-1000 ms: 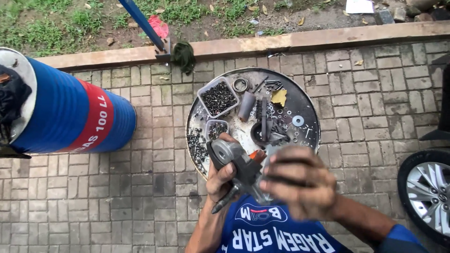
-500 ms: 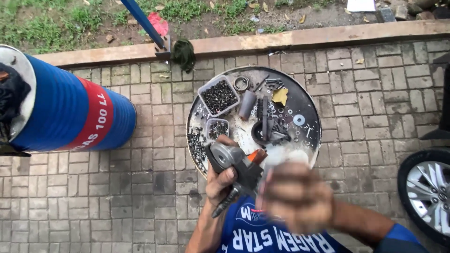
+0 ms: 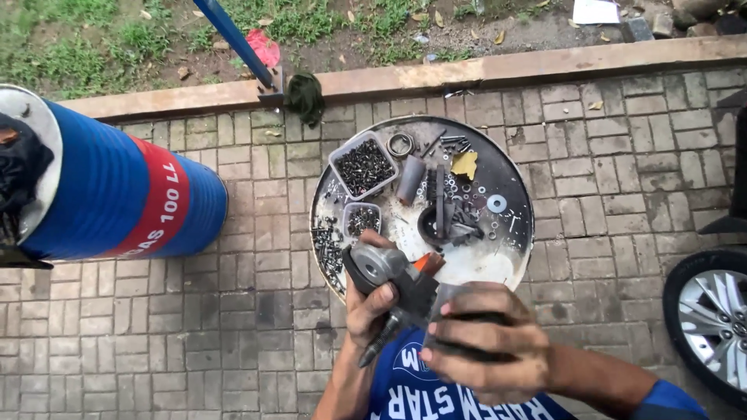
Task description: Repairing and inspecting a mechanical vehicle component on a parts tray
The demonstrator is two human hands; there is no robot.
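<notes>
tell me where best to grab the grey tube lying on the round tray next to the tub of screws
Grip the grey tube across its middle, coming from straight above with fingers on its long sides. It lies flat and slightly tilted on the round tray, the tub of screws close on one side and a dark bar on the other, so a sideways approach looks crowded.

Left hand [image 3: 372, 305] grips a grey angle grinder [image 3: 391, 274] by its body, disc guard uppermost. Right hand [image 3: 484, 342] closes over the grinder's rear end, fingers [image 3: 467, 311] curled. Both are held above the near rim of a round metal tray [image 3: 510, 241] holding screws, washers and two small tubs. A blue drum [image 3: 117, 194] lies on the paving, left. A car wheel [image 3: 712, 319] shows at right.
</notes>
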